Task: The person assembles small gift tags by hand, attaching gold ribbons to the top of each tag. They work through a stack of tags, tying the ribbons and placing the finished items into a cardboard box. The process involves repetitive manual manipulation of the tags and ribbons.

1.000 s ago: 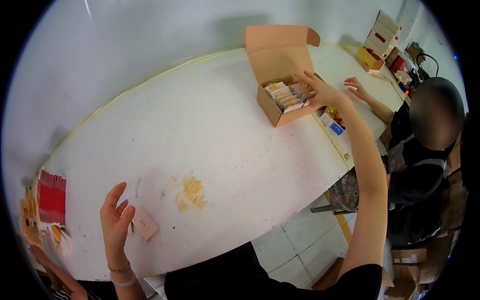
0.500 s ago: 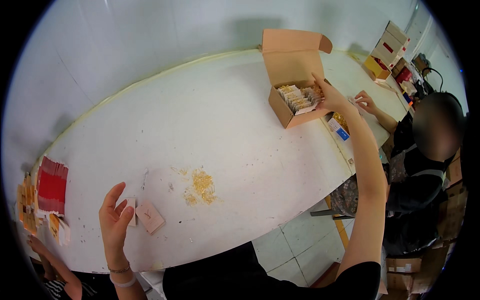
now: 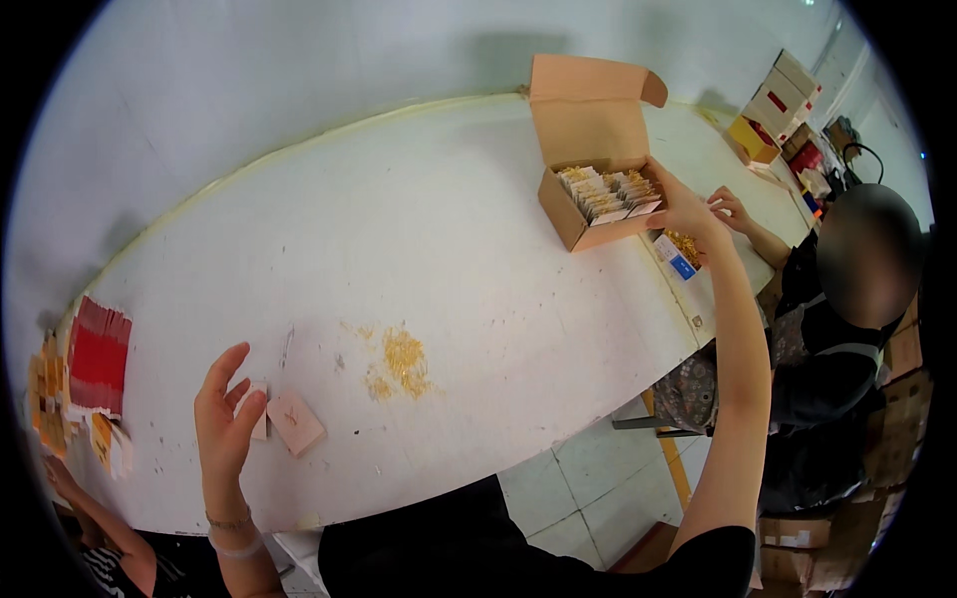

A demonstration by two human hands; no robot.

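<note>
My right hand (image 3: pixel 686 207) is at the right side of an open cardboard box (image 3: pixel 573 224), thumb and fingers spread apart around its right end, with no card visible in them. Two rows of white cards (image 3: pixel 603 199) with gold-coloured pieces along their tops stand upright in the box. Raised over the near left of the table, my left hand (image 3: pixel 224 419) has thumb and fingers apart and holds nothing. Just right of it lies a pale pink card (image 3: pixel 297 424); a white card (image 3: pixel 260 409) is partly hidden behind the fingers. Small loose gold-coloured pieces (image 3: pixel 404 364) lie heaped mid-table.
Red packets (image 3: pixel 100 357) are stacked at the table's left end by orange-and-white boxes (image 3: pixel 48 394). Beside the cardboard box stands a small blue-and-white box (image 3: pixel 678 261) of gold pieces, near a co-worker's hand (image 3: pixel 731 207). Another person's hand (image 3: pixel 65 480) shows lower left.
My right hand has shifted from over the box's right row of cards to its right side, uncovering those cards. My left hand remains in much the same pose; the view has shifted slightly.
</note>
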